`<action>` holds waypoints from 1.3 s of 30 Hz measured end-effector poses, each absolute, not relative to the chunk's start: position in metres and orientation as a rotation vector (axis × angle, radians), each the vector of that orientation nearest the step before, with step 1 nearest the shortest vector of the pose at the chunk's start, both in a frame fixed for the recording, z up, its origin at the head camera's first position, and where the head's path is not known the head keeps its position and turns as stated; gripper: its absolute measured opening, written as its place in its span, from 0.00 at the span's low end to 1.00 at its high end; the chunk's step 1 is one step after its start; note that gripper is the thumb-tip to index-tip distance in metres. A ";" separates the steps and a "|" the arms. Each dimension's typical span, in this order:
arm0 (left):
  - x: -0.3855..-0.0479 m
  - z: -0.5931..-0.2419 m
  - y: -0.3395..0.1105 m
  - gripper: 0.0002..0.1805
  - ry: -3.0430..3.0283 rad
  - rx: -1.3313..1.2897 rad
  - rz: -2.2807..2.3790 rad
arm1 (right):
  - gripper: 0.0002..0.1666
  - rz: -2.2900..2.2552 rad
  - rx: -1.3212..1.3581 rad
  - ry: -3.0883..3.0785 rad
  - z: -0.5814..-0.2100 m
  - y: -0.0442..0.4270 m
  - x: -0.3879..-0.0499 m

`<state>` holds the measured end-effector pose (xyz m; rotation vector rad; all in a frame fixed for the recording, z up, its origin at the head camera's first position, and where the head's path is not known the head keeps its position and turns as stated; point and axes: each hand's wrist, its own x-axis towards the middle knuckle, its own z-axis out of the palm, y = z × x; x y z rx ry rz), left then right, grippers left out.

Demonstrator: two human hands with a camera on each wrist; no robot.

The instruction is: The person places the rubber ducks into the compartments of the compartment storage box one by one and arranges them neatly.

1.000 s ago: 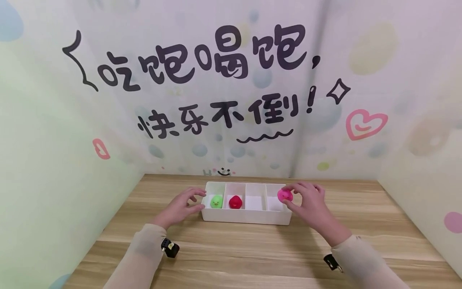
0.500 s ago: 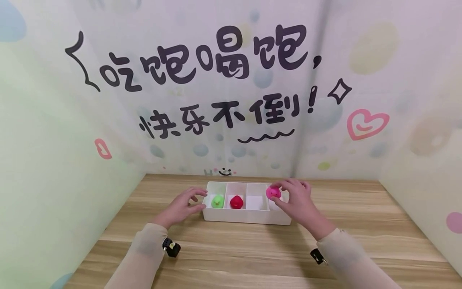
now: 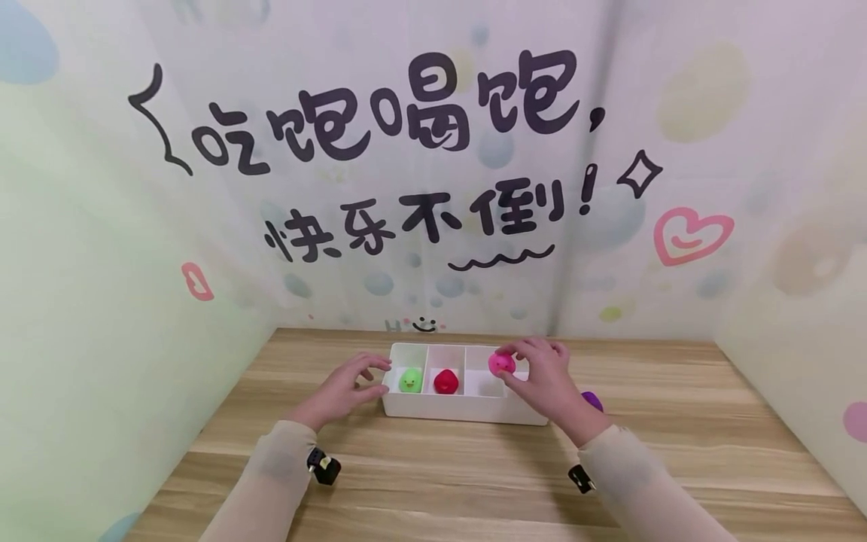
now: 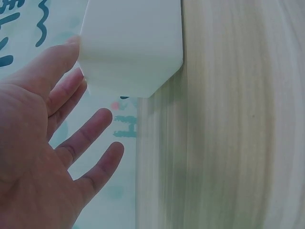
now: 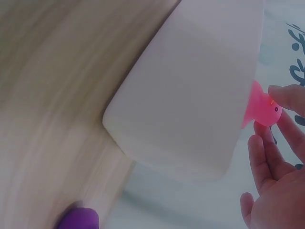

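A pink rubber duck [image 3: 502, 363] is pinched between the thumb and fingers of the right hand [image 3: 542, 376] and is held over the 3rd compartment from the left of a white 4-compartment tray [image 3: 447, 408], near the divider to its right. In the right wrist view, the duck's lower edge is hidden by the tray wall. The 1st compartment is occupied by a green rubber duck [image 3: 409, 380], the 2nd by a red rubber duck [image 3: 445, 382]. The tray's left end is touched at the rim by the left hand [image 3: 342, 390], whose fingers are spread loosely, with nothing grasped. Right of the tray, a purple toy [image 3: 592, 400] is partly covered by the right hand. The wood-grain table [image 3: 433, 482] is backed by a pale wall hanging [image 3: 379, 45], printed with 2 lines of black Chinese characters.
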<state>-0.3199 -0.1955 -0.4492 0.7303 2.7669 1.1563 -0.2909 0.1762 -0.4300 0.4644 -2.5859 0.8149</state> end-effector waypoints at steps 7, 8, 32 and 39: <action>-0.320 -0.449 -0.194 0.22 2.765 0.738 1.165 | 0.19 0.820 0.514 -2.590 -0.435 0.168 -0.295; -0.320 -0.449 -0.195 0.22 2.770 0.745 1.163 | 0.19 0.819 0.525 -2.590 -0.436 0.168 -0.296; -0.321 -0.450 -0.197 0.23 2.777 0.741 1.161 | 0.14 0.646 0.704 -2.720 -0.441 0.157 -0.315; -0.319 -0.449 -0.195 0.23 2.769 0.716 1.160 | 0.12 0.595 0.653 -2.755 -0.444 0.155 -0.320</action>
